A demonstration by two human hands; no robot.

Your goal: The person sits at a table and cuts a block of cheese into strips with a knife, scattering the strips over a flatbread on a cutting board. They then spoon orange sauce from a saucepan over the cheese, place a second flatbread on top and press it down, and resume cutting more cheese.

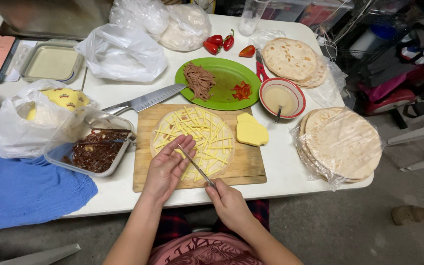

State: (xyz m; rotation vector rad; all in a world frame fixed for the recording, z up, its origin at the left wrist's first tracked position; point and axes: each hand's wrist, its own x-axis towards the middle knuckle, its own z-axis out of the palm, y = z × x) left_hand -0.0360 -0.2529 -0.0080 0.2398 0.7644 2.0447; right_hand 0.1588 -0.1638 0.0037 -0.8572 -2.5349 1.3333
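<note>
At lower centre I see my right hand (229,202) pinching one thin metal utensil (196,167), its tip under my left hand's (165,169) loosely curled fingers (185,145), over one cheese-strip-covered round flatbread (195,142) on the wooden cutting board (145,179). Beyond: one green plate (226,73), three red peppers (222,41).

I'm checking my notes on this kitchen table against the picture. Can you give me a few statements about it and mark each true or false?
1. The flatbread on the cutting board is covered with yellow cheese strips. True.
2. The right hand holds a thin metal utensil. True.
3. The big knife is in the left hand. False: it lies on the table, its tip at the green plate.
4. The green plate is empty. False: it holds brown meat strips and chopped red pepper.
5. The red-rimmed bowl sits right of the green plate. True.
</note>
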